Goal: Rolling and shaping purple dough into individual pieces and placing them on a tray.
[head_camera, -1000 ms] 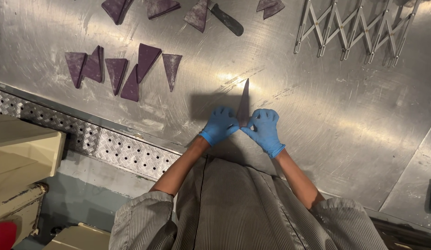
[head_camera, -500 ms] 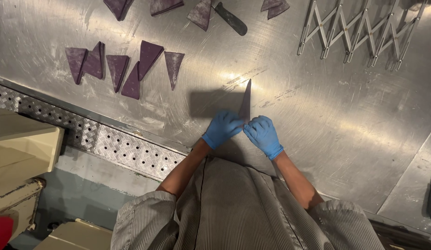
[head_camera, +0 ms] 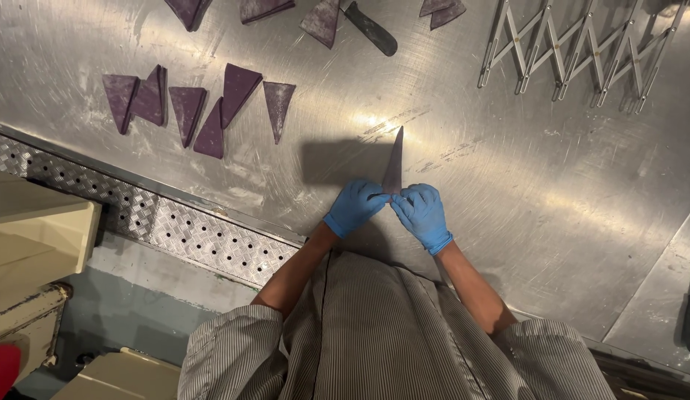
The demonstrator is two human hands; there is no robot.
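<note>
On steel table [head_camera: 508,207], L hand [head_camera: 355,207] & R hand [head_camera: 421,213] fingers pinching purple dough triangle [head_camera: 394,164]

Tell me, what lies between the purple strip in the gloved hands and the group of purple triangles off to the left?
Only bare steel table, seen from the head camera: nothing sits between the narrow strip and the nearest triangle, apart from a dark shadow.

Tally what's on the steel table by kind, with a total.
Purple triangles, left group: 6
Held triangle, pinched by left hand and right hand: 1
Purple pieces cut off by the top edge: about 5
Dark-handled tool: 1
Folding metal lattice: 1
Total: about 14
</note>
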